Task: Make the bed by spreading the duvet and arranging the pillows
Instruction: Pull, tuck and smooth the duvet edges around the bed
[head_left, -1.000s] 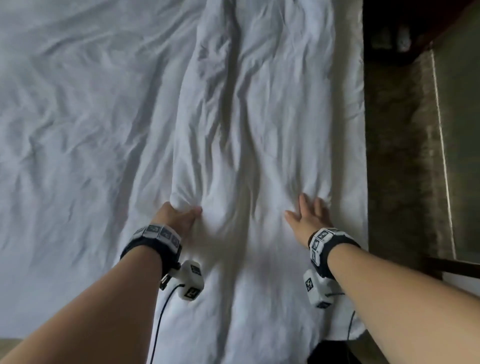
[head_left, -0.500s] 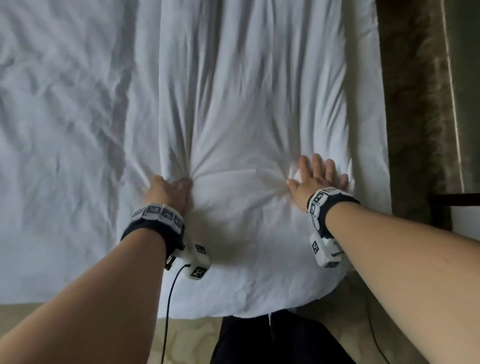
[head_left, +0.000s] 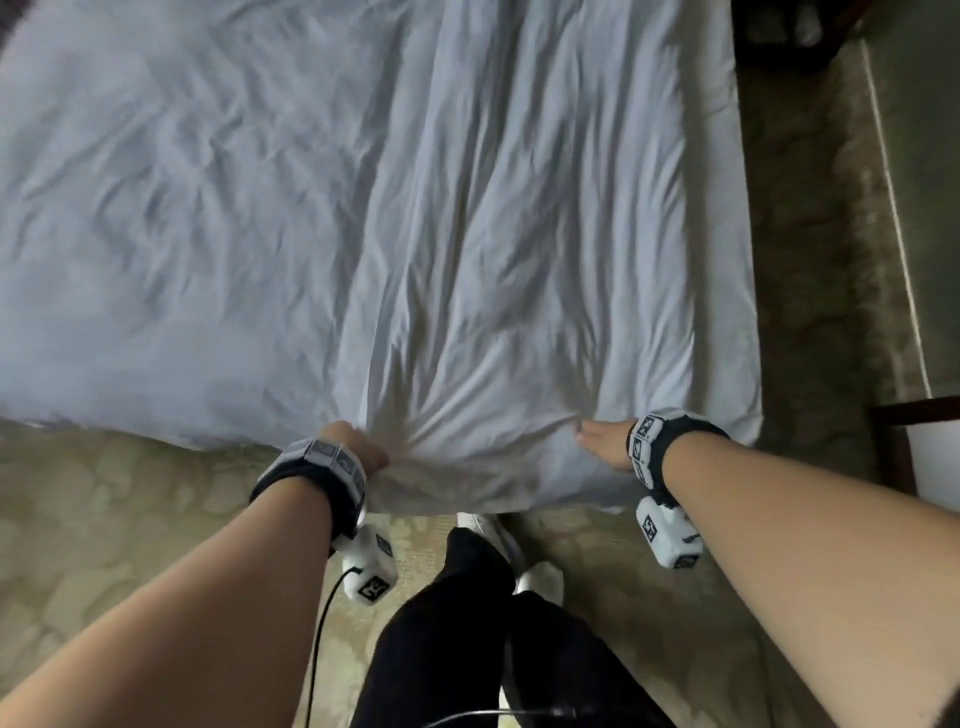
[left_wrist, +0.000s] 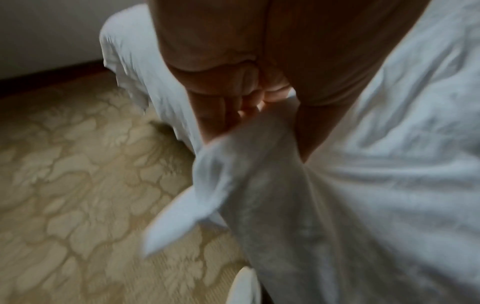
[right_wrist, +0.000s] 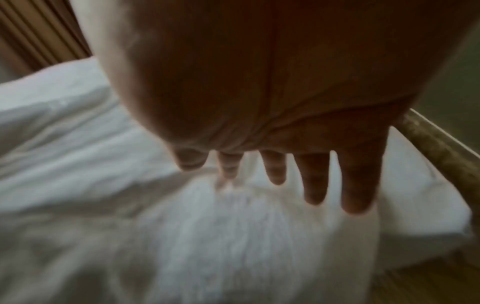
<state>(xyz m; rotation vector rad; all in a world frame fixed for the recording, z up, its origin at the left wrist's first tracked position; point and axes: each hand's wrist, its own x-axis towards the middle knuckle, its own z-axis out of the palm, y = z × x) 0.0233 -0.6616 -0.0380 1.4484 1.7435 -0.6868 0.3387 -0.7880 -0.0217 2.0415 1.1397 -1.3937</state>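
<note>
The white duvet (head_left: 519, 260) lies wrinkled along the right part of the bed, and its near end hangs over the foot edge. My left hand (head_left: 358, 452) grips a bunched fold of that end; the left wrist view shows the fingers (left_wrist: 233, 102) curled round the cloth (left_wrist: 259, 168). My right hand (head_left: 605, 441) lies flat on the duvet near the foot edge. In the right wrist view its fingers (right_wrist: 314, 181) are straight and spread over the duvet (right_wrist: 233, 236). No pillow is in view.
The bare white sheet (head_left: 156, 208) covers the bed's left part. Patterned beige carpet (head_left: 104, 519) lies in front of and to the right of the bed. My black-trousered legs (head_left: 467, 623) and white slippers (head_left: 540, 577) stand at the foot. Dark furniture (head_left: 909, 410) stands at right.
Both hands have drawn back toward the foot of the bed, dragging the duvet's near end with them. It now hangs over the foot edge, and the carpet and my legs have come into view.
</note>
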